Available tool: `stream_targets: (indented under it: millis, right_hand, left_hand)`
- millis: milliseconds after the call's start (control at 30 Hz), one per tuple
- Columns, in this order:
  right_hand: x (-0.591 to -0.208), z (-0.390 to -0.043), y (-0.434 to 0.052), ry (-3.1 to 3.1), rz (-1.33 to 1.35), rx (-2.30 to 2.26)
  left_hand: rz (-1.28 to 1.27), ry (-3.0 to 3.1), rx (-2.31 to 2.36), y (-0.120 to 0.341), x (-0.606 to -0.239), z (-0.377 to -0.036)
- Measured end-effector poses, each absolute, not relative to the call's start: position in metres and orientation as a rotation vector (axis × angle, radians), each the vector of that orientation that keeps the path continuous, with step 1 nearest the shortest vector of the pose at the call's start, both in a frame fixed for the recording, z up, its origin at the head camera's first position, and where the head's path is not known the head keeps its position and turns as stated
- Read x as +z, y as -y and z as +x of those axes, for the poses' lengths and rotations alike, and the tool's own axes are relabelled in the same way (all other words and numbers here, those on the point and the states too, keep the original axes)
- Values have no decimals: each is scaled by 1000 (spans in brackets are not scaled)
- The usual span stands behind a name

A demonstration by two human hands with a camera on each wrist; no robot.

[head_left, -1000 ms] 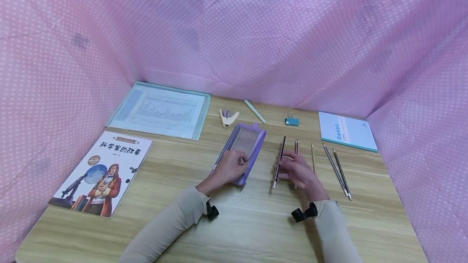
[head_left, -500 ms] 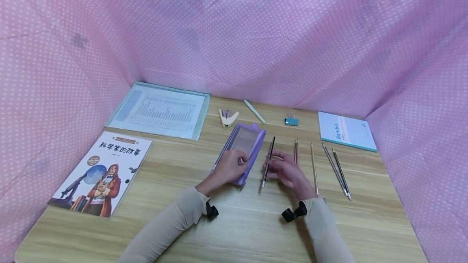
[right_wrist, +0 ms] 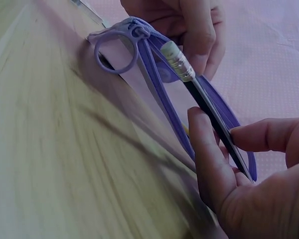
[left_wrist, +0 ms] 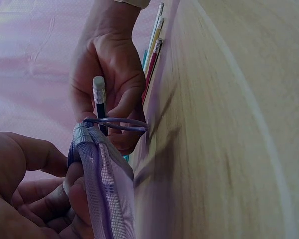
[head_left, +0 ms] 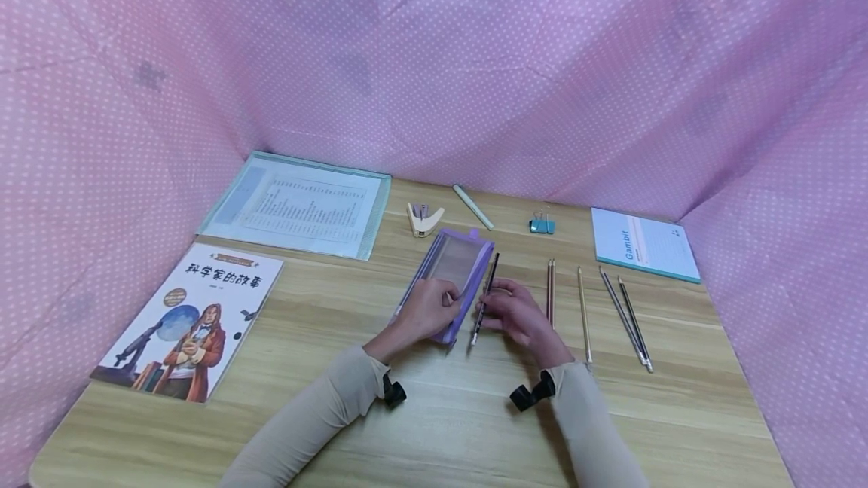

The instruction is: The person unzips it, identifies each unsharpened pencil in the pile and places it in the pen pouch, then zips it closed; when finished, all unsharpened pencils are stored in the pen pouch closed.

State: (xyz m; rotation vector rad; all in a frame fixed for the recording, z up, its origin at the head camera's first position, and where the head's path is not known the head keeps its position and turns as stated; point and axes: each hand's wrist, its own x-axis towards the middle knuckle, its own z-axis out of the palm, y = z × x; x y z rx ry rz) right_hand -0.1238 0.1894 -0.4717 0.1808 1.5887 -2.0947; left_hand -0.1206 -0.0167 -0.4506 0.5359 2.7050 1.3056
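A purple mesh pencil case [head_left: 453, 258] lies near the middle of the table, its zipped side parted in the right wrist view. My left hand [head_left: 429, 309] pinches the near part of its edge with curled fingers. Just right of the case, my right hand [head_left: 518, 312] pinches a dark pencil [head_left: 485, 300] between thumb and fingers, its white eraser end toward me. That pencil slants beside the parted zipper [right_wrist: 162, 99]; from the head view I cannot tell whether it touches the case. A ring-shaped zipper pull [right_wrist: 116, 51] hangs at the case's near end.
Right of my right hand lie two dark red pencils [head_left: 551, 294], a yellowish pencil [head_left: 585, 315], a grey pencil [head_left: 621, 315] and a black pencil [head_left: 635, 322]. Behind are a stapler [head_left: 424, 220], a pale green pen [head_left: 472, 206], a binder clip [head_left: 542, 225] and a notebook [head_left: 644, 245]. A book [head_left: 193, 322] and document folder [head_left: 298, 205] lie left.
My right hand has moved left with the dark pencil, bringing it up beside the pencil case. My left hand stays in place on the case.
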Motion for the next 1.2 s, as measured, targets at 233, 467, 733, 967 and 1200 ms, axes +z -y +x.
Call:
stream_targets:
  millis: [233,467,733,967,1200]
  right_hand:
    - [-470,-128,-178,-1610,196,-2068]
    - [-466,-132,-170,-1621,240,-2082]
    - [-462,-134,-166,-1616,269,-2105]
    - [-460,-132,-167,-1627,268,-2084]
    - [-458,-130,-169,-1643,265,-2073]
  left_hand:
    - [543,-2720,1299,17,-450,-120]
    - [549,-2726,1298,17,-451,-120]
    - [568,-2755,1264,17,-451,-121]
    - [560,-2762,1245,17,-451,-121]
    - [555,-2740,1254,16,-450,-121]
